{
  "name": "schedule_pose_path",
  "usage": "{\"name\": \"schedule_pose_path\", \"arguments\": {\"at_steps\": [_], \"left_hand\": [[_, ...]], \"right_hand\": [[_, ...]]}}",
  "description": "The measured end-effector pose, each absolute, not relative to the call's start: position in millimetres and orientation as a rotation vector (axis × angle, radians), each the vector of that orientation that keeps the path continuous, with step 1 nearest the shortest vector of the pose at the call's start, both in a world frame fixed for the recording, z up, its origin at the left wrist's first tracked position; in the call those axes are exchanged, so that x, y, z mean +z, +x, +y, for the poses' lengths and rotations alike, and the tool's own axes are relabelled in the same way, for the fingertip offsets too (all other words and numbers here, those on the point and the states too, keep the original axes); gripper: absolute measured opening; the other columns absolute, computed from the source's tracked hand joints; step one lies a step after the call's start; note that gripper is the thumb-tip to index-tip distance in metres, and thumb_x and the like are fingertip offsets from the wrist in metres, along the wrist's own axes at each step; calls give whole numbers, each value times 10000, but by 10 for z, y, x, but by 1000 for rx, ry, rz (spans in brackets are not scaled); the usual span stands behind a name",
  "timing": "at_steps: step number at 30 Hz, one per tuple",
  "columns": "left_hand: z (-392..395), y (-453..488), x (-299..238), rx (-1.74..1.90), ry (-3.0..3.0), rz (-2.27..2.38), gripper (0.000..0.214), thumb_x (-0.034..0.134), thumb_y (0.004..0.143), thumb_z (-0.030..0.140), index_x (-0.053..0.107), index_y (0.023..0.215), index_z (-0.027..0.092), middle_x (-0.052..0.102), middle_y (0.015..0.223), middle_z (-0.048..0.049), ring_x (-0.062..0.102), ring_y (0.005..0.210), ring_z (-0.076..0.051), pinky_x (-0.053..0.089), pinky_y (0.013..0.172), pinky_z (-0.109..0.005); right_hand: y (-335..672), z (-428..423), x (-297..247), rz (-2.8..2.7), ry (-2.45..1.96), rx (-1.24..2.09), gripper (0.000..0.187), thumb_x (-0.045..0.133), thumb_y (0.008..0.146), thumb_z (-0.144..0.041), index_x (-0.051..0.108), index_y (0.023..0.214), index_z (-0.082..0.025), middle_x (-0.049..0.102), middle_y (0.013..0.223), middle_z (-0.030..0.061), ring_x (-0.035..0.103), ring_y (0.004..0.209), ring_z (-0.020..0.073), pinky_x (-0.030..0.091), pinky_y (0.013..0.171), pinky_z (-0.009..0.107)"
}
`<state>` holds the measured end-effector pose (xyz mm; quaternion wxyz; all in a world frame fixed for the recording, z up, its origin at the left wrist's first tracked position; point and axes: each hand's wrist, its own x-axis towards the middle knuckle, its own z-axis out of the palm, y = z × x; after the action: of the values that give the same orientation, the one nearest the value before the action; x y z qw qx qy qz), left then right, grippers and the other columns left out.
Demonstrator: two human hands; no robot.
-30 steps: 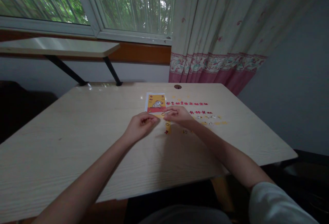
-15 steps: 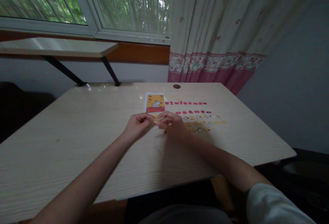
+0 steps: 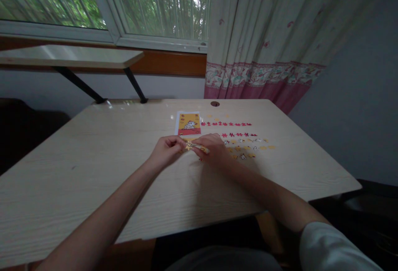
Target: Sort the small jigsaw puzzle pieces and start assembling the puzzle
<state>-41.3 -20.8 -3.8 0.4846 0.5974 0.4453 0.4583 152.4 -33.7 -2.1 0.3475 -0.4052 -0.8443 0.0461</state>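
My left hand (image 3: 168, 150) is closed, its thumb and index finger pinching the left edge of a yellow jigsaw puzzle piece (image 3: 188, 145) with dark lines on it. From the other side my right hand (image 3: 215, 148) closes in, fingertips at the right of that piece. A pale yellow strip with a dark outline shows by the right fingers; I cannot tell whether it is joined to the piece. Just beyond the hands lies a picture card (image 3: 189, 123) of a white animal on yellow and red. A small red piece lies under my right hand, mostly hidden.
Red puzzle pieces (image 3: 225, 124) lie in rows right of the card, with yellow and white pieces (image 3: 243, 156) in rows nearer me. A raised shelf (image 3: 71, 56) stands at the back left of the table (image 3: 93, 171). A curtain (image 3: 245, 55) hangs behind.
My right hand has turned and its fingers have shifted, so the pale yellow strip now shows beside them. My left hand keeps its pinch in nearly the same place.
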Motion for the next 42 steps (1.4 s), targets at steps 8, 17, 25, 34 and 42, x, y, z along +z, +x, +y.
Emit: {"name": "schedule_pose_path", "arguments": {"at_steps": [8,17,25,34,42], "left_hand": [[-146,-531,-33,1090,1435,1024,197,690,674,349,680,736,162,668,709,-39,569,618,-138,437,577,-259],[34,-1033,-29,796,2077,1251,312,603,776,395,704,969,171,627,839,-60,518,649,-138,409,556,-261],[55,-1024,-59,622,2447,1204,291,593,792,369,705,1013,216,587,831,-45,525,817,-183,408,787,-342],[44,-1023,-47,546,2549,1212,282,613,778,380,703,1000,231,590,875,-46,515,872,-209,352,846,-393],[20,-996,-30,565,2560,1223,273,589,791,375,704,983,220,586,870,-46,513,861,-206,348,848,-388]], "right_hand": [[1533,-332,-15,-2098,-1055,94,176,602,821,-336,666,919,-205,699,908,37,602,861,169,374,800,313],[1338,-300,-48,-2283,-1234,236,171,660,773,-352,675,876,-217,690,917,20,558,889,173,329,809,315],[1147,-284,-112,-2370,-1292,284,229,634,777,-418,673,918,-241,686,953,-1,542,905,172,311,787,306],[1118,-310,-88,-2389,-1266,214,227,630,776,-412,678,910,-235,689,972,7,542,906,183,307,787,313],[1126,-327,-103,-2398,-1231,150,230,620,783,-424,679,902,-236,688,970,10,536,928,201,305,779,323]]}}
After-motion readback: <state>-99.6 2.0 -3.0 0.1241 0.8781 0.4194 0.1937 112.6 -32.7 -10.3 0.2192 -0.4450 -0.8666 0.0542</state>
